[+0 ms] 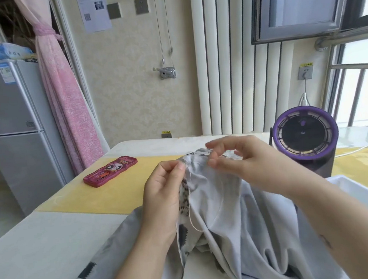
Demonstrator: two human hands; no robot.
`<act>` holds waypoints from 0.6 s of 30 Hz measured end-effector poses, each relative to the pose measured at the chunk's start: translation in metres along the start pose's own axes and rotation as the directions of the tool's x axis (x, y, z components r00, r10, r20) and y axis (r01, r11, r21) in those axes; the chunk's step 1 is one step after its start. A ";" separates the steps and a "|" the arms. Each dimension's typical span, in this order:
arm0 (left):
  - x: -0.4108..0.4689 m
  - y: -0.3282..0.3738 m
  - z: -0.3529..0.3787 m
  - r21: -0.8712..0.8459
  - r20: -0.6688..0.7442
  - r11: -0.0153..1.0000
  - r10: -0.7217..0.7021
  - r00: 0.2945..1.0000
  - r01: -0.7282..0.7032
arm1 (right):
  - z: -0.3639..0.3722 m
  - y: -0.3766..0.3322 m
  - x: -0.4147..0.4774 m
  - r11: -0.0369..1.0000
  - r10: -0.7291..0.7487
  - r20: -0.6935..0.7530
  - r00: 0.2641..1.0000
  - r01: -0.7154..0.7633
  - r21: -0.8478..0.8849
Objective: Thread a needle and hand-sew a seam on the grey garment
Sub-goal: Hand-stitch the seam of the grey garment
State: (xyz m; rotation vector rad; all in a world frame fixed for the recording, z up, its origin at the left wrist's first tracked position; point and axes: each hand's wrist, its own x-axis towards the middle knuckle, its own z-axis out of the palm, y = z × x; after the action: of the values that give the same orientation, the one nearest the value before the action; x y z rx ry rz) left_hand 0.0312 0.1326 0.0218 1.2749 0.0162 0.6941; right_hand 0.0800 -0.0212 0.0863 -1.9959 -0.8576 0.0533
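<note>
The grey garment [226,214] with dark printed patches lies bunched on the table in front of me, its top edge lifted. My left hand [163,193] pinches that raised edge between thumb and fingers. My right hand [236,159] hovers over the same edge, thumb and forefinger nearly closed; whether a needle sits between them is too small to tell. A pale thread [190,208] hangs in a loop down the front of the cloth between both hands.
A red patterned tin case [110,171] lies on the yellow table runner [107,191] to the left. A purple and black desk fan [305,136] stands at the right with its white cable. A white tray rim [363,191] is at the right edge.
</note>
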 end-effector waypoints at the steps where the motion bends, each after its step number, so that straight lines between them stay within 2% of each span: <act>1: -0.001 0.002 0.001 -0.018 0.025 1.000 -0.014 1.000 0.014 | 0.000 0.003 0.000 1.000 0.001 0.037 0.999 -0.002 0.007; 3: -0.002 0.003 0.003 -0.044 0.031 0.998 -0.037 0.999 0.038 | 0.000 0.005 0.000 1.000 -0.011 0.047 0.999 0.011 0.009; 9: -0.004 -0.001 0.011 -0.186 -0.062 0.977 -0.119 0.991 0.106 | 0.001 0.007 0.003 0.999 -0.018 -0.091 0.996 0.013 -0.051; 13: -0.004 -0.002 0.013 -0.241 -0.065 0.960 -0.166 0.984 0.146 | 0.006 0.009 0.004 0.987 0.015 -0.113 0.993 -0.033 -0.159; 16: -0.003 -0.001 0.012 -0.240 -0.078 0.964 -0.141 0.987 0.119 | 0.006 0.000 0.002 0.965 -0.153 -0.271 0.950 0.084 -0.250; 18: -0.004 0.000 0.013 -0.231 -0.072 0.968 -0.121 0.990 0.102 | 0.007 -0.012 -0.003 0.963 -0.226 -0.320 0.920 0.163 -0.213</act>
State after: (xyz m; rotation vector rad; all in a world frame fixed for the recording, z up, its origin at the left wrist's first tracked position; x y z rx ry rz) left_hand 0.0330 0.1196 0.0240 1.0164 0.0764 0.6340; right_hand 0.0685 -0.0139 0.0906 -1.9955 -0.8513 -0.4910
